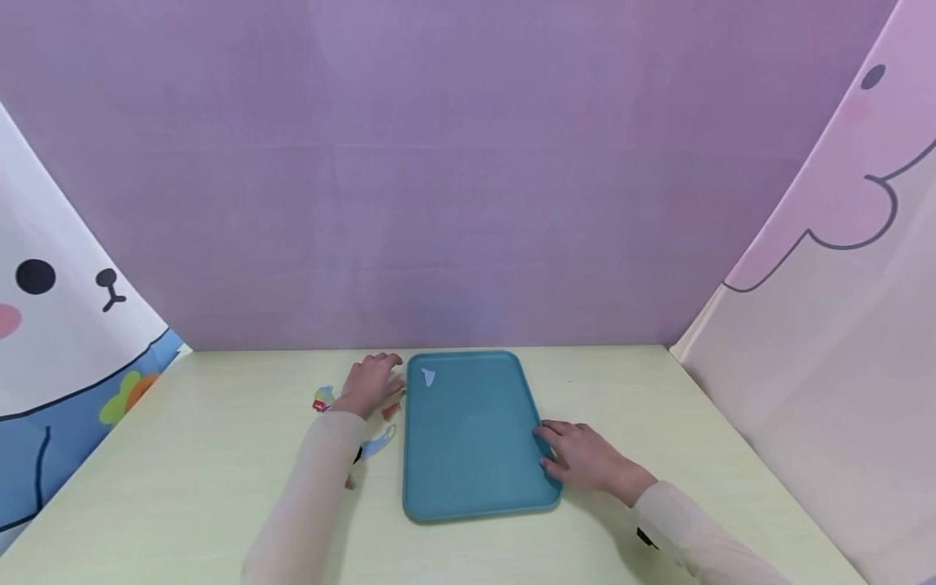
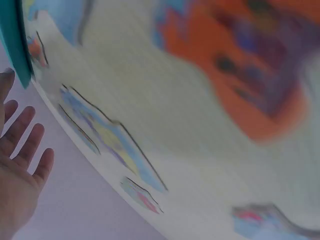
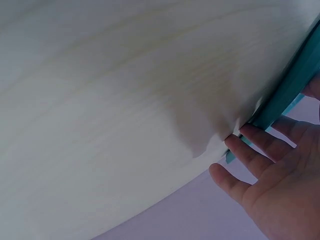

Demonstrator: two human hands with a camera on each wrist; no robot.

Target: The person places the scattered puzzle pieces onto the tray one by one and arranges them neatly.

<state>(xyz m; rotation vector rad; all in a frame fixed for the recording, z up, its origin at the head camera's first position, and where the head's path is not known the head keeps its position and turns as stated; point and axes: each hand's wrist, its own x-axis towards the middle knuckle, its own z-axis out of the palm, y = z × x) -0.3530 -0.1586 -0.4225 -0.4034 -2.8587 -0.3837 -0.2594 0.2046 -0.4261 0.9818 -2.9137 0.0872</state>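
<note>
A teal tray [image 1: 475,455] lies flat on the pale wooden table, with one small light-blue flat piece [image 1: 428,377] near its far left corner. My left hand [image 1: 369,385] hovers by the tray's far left edge, fingers spread and loosely bent, and nothing shows in it. Around and under that forearm lie several irregular, colourful cut-out pieces, among them a blue one [image 1: 379,441], a red-orange one [image 1: 391,411] and a yellow-and-red one [image 1: 322,398]. At the tray's right edge, my right hand [image 1: 585,458] touches the rim with fairly straight, spread fingers.
A large orange piece [image 2: 255,90] shows blurred and close in the left wrist view, with a blue-and-yellow piece [image 2: 112,137] farther off. A purple cloth [image 1: 468,203] hangs behind the table, and printed cloths [image 1: 841,341] flank both sides.
</note>
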